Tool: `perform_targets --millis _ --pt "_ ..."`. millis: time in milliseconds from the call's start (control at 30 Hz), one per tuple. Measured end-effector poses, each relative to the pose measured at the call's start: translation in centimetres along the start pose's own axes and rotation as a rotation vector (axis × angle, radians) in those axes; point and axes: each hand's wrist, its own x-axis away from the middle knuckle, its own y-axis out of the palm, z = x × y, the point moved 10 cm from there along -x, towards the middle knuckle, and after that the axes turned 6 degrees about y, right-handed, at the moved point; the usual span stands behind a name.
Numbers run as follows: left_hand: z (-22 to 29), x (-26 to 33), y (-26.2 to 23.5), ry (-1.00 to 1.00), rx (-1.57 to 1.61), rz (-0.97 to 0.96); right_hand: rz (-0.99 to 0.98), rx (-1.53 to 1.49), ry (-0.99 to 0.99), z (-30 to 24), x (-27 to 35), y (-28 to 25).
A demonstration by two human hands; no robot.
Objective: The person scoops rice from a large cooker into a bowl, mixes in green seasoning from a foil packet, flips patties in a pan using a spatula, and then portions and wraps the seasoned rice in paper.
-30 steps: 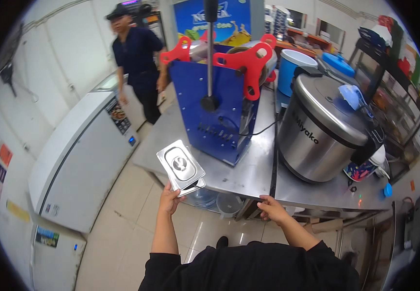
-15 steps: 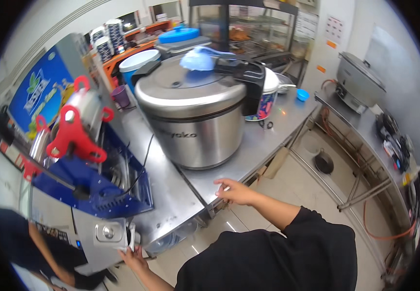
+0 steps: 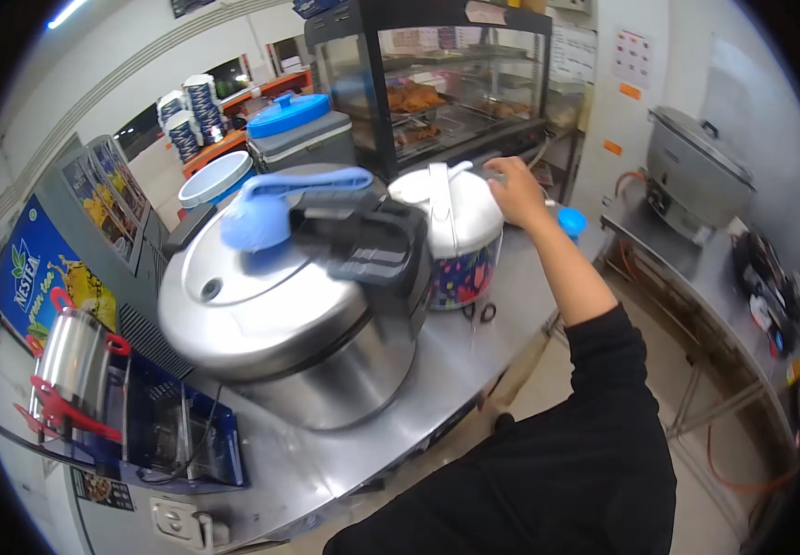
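Note:
My right hand [image 3: 518, 192] reaches over the far right of the counter, just beyond the white-lidded tub [image 3: 460, 217] with a colourful dark pattern. Its fingers are curled; what they close on, if anything, is hidden. Left of the tub stands a big steel rice cooker [image 3: 326, 379] with a black handle and its lid down. On that lid lies a light blue rice scoop [image 3: 266, 217]. My left hand is out of view. At the lower left sits a small steel lidded container [image 3: 176, 520].
A glass food warmer [image 3: 455, 92] stands behind the counter, beside a cooler with a blue lid [image 3: 287, 113]. A blue bowl [image 3: 570, 222] is right of my wrist. Dark-handled scissors [image 3: 479, 313] lie before the tub. Another cooker [image 3: 696, 162] occupies the right-hand counter.
My right hand has moved forward from the counter's front edge to beside the tub. My left hand, earlier at the small steel container, has left the view. The view has shifted closer to the tub.

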Motion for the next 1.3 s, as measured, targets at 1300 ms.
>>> perform_targets --millis 1300 --pt "72.6 -20.3 -13.0 0.930 0.952 -0.168 -0.932 0.513 -0.977 -25.7 1.7 20.5"
